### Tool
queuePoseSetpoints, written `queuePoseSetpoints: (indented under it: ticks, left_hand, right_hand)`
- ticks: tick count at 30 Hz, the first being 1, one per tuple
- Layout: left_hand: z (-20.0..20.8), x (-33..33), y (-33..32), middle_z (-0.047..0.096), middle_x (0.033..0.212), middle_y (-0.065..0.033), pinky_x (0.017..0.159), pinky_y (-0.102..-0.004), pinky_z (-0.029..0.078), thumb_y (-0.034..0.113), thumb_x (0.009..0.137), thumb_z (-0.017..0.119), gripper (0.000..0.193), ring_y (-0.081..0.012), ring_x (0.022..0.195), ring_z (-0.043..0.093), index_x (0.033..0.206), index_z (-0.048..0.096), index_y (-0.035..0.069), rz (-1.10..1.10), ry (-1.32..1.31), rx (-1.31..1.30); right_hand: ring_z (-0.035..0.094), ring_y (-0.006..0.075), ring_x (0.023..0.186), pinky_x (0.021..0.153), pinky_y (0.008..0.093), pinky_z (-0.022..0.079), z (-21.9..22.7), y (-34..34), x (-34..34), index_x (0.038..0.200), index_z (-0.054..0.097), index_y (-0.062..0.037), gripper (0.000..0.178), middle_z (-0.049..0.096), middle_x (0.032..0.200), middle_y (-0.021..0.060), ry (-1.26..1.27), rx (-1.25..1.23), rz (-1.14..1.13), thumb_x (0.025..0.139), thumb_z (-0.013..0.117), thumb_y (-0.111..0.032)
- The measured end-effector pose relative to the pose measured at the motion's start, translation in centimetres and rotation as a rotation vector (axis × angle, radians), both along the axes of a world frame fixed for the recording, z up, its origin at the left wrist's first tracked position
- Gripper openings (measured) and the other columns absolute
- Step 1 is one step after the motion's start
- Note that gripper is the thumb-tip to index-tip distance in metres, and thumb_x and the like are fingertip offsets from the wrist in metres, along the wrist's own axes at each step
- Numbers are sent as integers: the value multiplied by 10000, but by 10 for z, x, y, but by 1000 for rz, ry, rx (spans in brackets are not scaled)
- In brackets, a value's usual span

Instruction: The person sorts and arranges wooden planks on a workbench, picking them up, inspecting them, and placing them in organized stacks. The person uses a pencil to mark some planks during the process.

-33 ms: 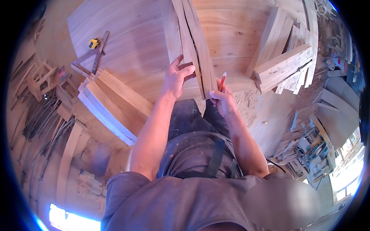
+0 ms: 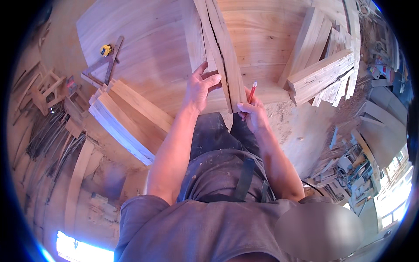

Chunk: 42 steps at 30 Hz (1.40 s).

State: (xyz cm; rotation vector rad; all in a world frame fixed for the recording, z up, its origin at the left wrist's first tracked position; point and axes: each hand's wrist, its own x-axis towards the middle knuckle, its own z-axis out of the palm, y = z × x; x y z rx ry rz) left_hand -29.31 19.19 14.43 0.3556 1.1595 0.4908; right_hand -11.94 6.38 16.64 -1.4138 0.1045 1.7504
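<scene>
"Where is the long wood?"

"The two long wood strips (image 2: pixel 233 76) are right in the middle, side by side. They lie on the big wooden board (image 2: pixel 148 39), and their near ends point at the person. A dark, crooked line runs down between them."

"What does the left hand (image 2: pixel 201 87) do?"

"It is by the left edge of the strips. Its thumb and first finger are spread apart, so the grip is loose and wide. The thumb tip reaches over the wood, but I can't tell if it presses down."

"And the right hand (image 2: pixel 254 114)?"

"It is closed around a red pencil (image 2: pixel 252 93). The pencil tilts, with its pale end up. That hand's thumb is on the near end of the right strip."

"What else is on the board?"

"On the left, a yellow tape measure (image 2: pixel 105 49) sits just beside an L-shaped square (image 2: pixel 114 59). Some thick wood bars (image 2: pixel 139 105) are near the left arm. On the right, a pile of wood pieces (image 2: pixel 321 74) lies crisscross, well apart from the hands."
</scene>
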Motion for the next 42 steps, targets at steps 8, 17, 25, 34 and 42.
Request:
queuePoseSetpoints:
  ticks: [8,17,25,34,42]
  left_hand:
    - [-8,26,7,691,1248,-134,1066,-363,476,109,865,816,880,-213,1143,654,1583,339,-68,-49,-50,57]
    - [13,47,13,667,1272,-148,1096,-382,460,41,841,770,869,-229,1190,626,1589,339,-65,-12,-155,13]
    - [4,52,6,657,1257,-186,1048,-392,489,67,833,815,1021,-242,1163,628,1616,188,-122,-22,-68,25]
    - [8,55,5,664,1252,-183,1008,-404,535,64,852,808,998,-251,1125,665,1611,188,-126,-49,-42,41]
    - [2,57,13,662,1253,-220,981,-415,556,67,915,741,917,-274,1120,676,1602,172,-145,-38,-60,20]
  right_hand:
    - [596,272,706,542,343,448,-7,-17,3,1298,617,-16,588,673,976,131,406,-94,-414,823,730,-345]
    - [584,310,735,526,354,444,-11,-17,2,1252,626,31,673,664,966,226,587,36,-512,847,698,-502]
    - [597,313,693,493,350,425,-4,-9,2,1190,633,18,646,651,898,217,598,-51,-585,851,653,-531]
    - [587,301,671,498,354,417,-1,-15,-1,1215,629,-19,652,674,911,207,556,-68,-599,910,568,-592]
    - [567,288,682,483,339,384,-7,-12,2,1197,624,-9,612,638,886,194,578,-55,-618,952,490,-553]
